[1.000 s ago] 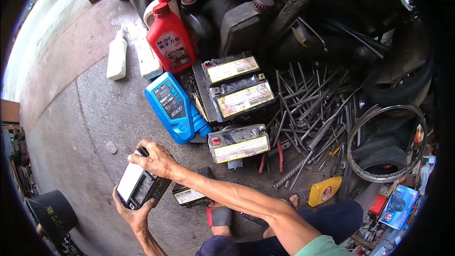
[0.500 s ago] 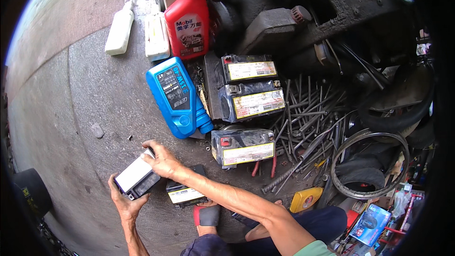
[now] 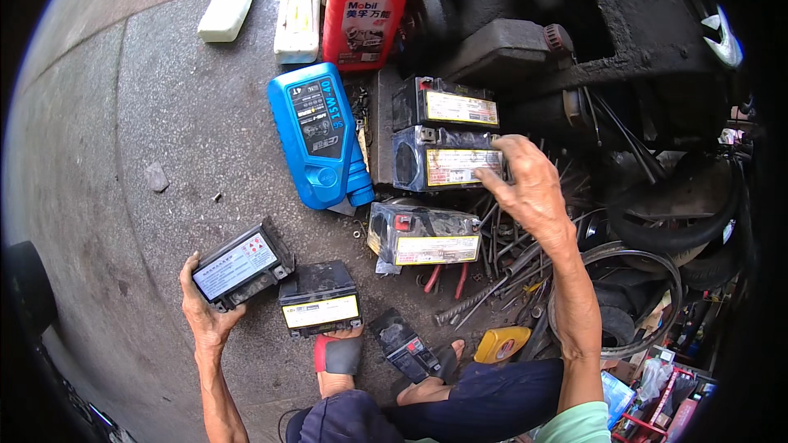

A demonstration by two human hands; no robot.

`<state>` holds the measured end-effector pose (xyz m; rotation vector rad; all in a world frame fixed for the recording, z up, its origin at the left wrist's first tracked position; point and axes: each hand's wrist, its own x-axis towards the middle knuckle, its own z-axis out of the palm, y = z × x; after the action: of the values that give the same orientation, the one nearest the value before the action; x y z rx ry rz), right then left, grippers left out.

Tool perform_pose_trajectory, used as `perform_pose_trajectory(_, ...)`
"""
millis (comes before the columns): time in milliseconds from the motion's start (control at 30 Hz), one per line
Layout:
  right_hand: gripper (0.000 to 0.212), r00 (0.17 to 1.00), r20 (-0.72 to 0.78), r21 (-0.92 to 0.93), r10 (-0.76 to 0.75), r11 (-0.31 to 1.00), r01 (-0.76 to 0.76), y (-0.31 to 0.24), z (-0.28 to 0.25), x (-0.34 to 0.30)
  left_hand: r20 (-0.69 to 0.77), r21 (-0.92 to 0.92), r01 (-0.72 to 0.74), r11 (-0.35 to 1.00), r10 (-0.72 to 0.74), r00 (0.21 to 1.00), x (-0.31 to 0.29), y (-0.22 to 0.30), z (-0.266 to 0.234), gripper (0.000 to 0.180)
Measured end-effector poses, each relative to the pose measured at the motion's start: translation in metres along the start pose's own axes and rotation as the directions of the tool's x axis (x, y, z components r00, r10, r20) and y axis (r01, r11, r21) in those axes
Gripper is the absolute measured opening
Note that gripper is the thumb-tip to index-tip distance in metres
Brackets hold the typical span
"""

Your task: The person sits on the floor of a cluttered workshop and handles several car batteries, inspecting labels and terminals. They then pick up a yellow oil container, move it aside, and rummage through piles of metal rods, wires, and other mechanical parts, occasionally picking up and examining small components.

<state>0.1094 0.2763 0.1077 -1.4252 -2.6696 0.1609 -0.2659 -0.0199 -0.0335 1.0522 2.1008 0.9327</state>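
My left hand (image 3: 207,308) grips a black battery (image 3: 238,267) with a pale printed label, tilted and close to the floor. My right hand (image 3: 532,193) has thumb and fingers apart at the right end of a dusty battery (image 3: 451,156) with a yellow-edged label; whether the fingertips touch it I cannot tell. Behind that one lies another battery (image 3: 455,107). Nearer to me sits a battery with a red terminal cover (image 3: 428,234). One more battery (image 3: 318,299) stands beside the held one, by my foot, and a dark one (image 3: 402,343) lies between my feet.
A blue oil bottle (image 3: 320,135), a red oil bottle (image 3: 365,16) and two white bottles (image 3: 230,4) stand or lie at the back. Metal rods (image 3: 509,262) are heaped on the right, near a wheel rim (image 3: 661,258). A yellow bottle (image 3: 501,344) lies by my knee.
My right hand has let go of the held battery and moved right to the dusty batteries. My left hand alone keeps hold, and its battery is turned. The view has shifted.
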Motion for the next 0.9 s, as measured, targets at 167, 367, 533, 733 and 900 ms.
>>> perform_pose_trajectory(167, 0.061, 0.825, 0.246, 0.307, 0.508, 0.766, -0.564, 0.047, 0.017, -0.005, 0.07, 0.43, 0.054, 0.901, -0.093, 0.993, -0.011, 0.027, -0.016, 0.105)
perform_pose_trajectory(367, 0.066, 0.72, 0.549, 0.699, 0.426, 0.239, -0.674, 0.064, 0.052, -0.01, 0.076, 0.557, -0.064, 0.828, 0.026, 0.997, -0.008, 0.109, -0.033, 0.067)
perform_pose_trajectory(533, 0.057, 0.834, 0.396, 0.724, 0.385, 0.428, -0.541, 0.076, 0.064, -0.015, 0.279, -0.061, -0.235, 0.97, 0.242, 0.929, 0.042, 0.199, 0.05, 0.039)
perform_pose_trajectory(733, 0.041, 0.908, 0.212, 0.683, 0.362, 0.61, -0.402, 0.053, 0.059, -0.034, 0.54, -0.117, -0.153, 0.981, 0.192, 0.82, 0.099, 0.23, 0.161, 0.066)
perform_pose_trajectory(900, 0.055, 0.854, 0.372, 0.843, 0.363, 0.252, -0.474, 0.032, 0.052, -0.065, 0.435, -0.185, -0.162, 0.969, 0.228, 0.871, 0.103, 0.228, 0.176, 0.058)
